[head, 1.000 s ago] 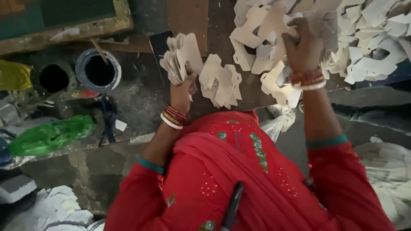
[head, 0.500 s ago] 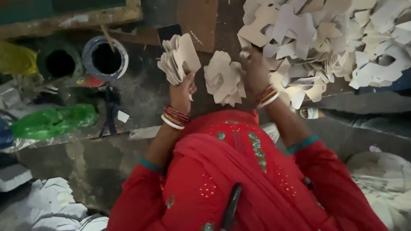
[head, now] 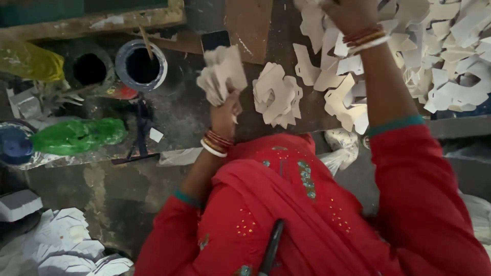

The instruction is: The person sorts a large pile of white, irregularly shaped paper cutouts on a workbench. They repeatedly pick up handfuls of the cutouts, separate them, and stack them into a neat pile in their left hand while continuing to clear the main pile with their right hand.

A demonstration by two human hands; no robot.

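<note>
Cream-coloured card cutouts (head: 223,74), thin, flat and notched along their edges, sit fanned in a bunch in the left hand (head: 226,110), whose fingers are pressed around the bunch's lower end. Just right of that bunch, a small stack of the same cutouts (head: 276,95) lies on the brown board (head: 250,25). Further right, the right hand (head: 350,13) reaches into the big loose heap of cutouts (head: 440,56); whether its fingers are spread or pinching cannot be told. Left of the bunch stand 2 dark round tins (head: 140,64).

Stained grey concrete floor (head: 117,189); worn wooden board (head: 255,30); dim light.
</note>
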